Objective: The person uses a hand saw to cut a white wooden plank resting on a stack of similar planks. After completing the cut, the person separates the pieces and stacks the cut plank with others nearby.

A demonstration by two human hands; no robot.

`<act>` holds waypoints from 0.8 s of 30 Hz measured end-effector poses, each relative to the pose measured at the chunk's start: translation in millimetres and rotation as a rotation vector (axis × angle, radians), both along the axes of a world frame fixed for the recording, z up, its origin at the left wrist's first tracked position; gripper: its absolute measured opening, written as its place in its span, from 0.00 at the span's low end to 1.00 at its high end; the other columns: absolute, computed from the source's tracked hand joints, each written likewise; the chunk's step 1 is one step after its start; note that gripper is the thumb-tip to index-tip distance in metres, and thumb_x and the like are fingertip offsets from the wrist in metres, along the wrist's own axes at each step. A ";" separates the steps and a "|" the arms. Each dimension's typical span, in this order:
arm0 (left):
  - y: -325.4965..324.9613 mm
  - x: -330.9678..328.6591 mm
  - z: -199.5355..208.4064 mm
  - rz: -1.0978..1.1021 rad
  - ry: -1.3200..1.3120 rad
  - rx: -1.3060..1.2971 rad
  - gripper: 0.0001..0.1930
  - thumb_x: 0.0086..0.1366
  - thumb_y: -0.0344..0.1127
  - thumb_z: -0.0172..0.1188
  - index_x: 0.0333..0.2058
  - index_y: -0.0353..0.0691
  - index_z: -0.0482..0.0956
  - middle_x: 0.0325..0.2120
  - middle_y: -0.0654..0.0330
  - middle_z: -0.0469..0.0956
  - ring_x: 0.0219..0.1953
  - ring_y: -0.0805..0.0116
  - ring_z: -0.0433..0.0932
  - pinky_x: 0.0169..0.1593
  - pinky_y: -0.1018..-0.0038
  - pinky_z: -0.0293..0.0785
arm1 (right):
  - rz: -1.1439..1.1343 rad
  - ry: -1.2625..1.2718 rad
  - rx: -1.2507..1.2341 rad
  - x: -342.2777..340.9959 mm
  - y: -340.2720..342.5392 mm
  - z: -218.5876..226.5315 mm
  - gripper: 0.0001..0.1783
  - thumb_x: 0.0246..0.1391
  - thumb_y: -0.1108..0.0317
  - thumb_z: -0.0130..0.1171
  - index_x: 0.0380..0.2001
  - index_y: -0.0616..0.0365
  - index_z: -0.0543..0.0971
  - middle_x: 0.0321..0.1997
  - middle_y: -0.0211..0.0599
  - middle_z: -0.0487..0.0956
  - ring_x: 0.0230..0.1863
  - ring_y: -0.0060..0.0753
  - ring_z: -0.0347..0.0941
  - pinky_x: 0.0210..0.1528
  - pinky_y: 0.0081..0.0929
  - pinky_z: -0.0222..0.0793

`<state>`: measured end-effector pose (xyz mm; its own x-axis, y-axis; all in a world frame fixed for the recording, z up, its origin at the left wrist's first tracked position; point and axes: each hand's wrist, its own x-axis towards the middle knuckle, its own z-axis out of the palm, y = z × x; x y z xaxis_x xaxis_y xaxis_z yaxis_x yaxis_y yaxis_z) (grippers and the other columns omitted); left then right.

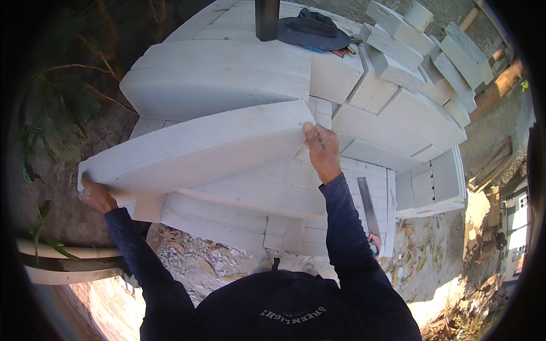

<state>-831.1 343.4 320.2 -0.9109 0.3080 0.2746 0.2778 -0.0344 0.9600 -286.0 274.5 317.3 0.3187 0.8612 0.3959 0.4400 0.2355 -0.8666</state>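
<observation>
White block (199, 150): held level above the block stack (273, 199) | left hand (95, 196) grips its near end, apparently underneath | right hand (322, 149) clasps the far end, sharing the weight.

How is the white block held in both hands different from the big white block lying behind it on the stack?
The held block is gripped at its ends by the left hand and right hand, and sits tilted. The rear block lies flat, untouched, and looks thicker. Both are long, white and plain.

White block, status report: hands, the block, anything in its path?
Left hand and right hand grip opposite ends. Long white block lifted, tilted, above stacked blocks. Hat behind, apart.
</observation>
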 end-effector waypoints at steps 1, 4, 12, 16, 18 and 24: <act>-19.6 2.1 -2.6 0.034 -0.010 -0.004 0.32 0.65 0.50 0.55 0.47 0.17 0.80 0.41 0.39 0.83 0.42 0.53 0.82 0.50 0.61 0.74 | 0.019 -0.009 -0.022 6.2 2.7 -2.2 0.33 0.68 0.44 0.56 0.21 0.64 0.73 0.19 0.22 0.62 0.24 0.18 0.56 0.24 0.26 0.54; -64.2 -7.6 -22.5 -0.061 -0.054 0.034 0.30 0.66 0.47 0.54 0.47 0.17 0.80 0.41 0.40 0.84 0.44 0.53 0.82 0.51 0.61 0.75 | 0.080 0.007 -0.023 -2.9 6.2 10.0 0.32 0.67 0.44 0.56 0.22 0.64 0.73 0.20 0.22 0.63 0.25 0.17 0.57 0.26 0.24 0.56; -96.1 10.6 -33.8 -0.082 0.106 0.019 0.42 0.74 0.64 0.42 0.57 0.18 0.70 0.55 0.38 0.74 0.55 0.52 0.76 0.60 0.58 0.70 | 0.102 0.121 -0.019 -2.5 8.4 0.7 0.28 0.68 0.49 0.56 0.26 0.67 0.77 0.23 0.30 0.72 0.28 0.22 0.65 0.33 0.28 0.65; -118.8 -26.5 -56.7 -0.349 -0.020 0.165 0.50 0.71 0.75 0.32 0.65 0.27 0.62 0.63 0.41 0.67 0.64 0.52 0.67 0.68 0.55 0.59 | 0.044 0.293 -0.042 -15.7 0.6 9.9 0.24 0.67 0.51 0.57 0.24 0.61 0.77 0.25 0.23 0.69 0.30 0.18 0.61 0.33 0.22 0.58; -113.8 -74.0 -91.2 -0.433 -0.101 0.196 0.49 0.71 0.76 0.32 0.68 0.32 0.59 0.66 0.46 0.63 0.68 0.53 0.62 0.71 0.56 0.54 | 0.042 0.402 -0.004 -28.5 0.0 11.8 0.23 0.66 0.53 0.58 0.23 0.61 0.77 0.25 0.24 0.69 0.30 0.19 0.61 0.34 0.22 0.58; -92.4 -74.6 -90.6 -0.488 -0.386 0.250 0.50 0.71 0.75 0.33 0.72 0.34 0.52 0.72 0.47 0.53 0.73 0.52 0.52 0.74 0.55 0.46 | -0.134 0.413 0.151 -30.9 23.3 -5.3 0.22 0.60 0.56 0.57 0.26 0.70 0.76 0.24 0.41 0.72 0.30 0.36 0.66 0.38 0.35 0.64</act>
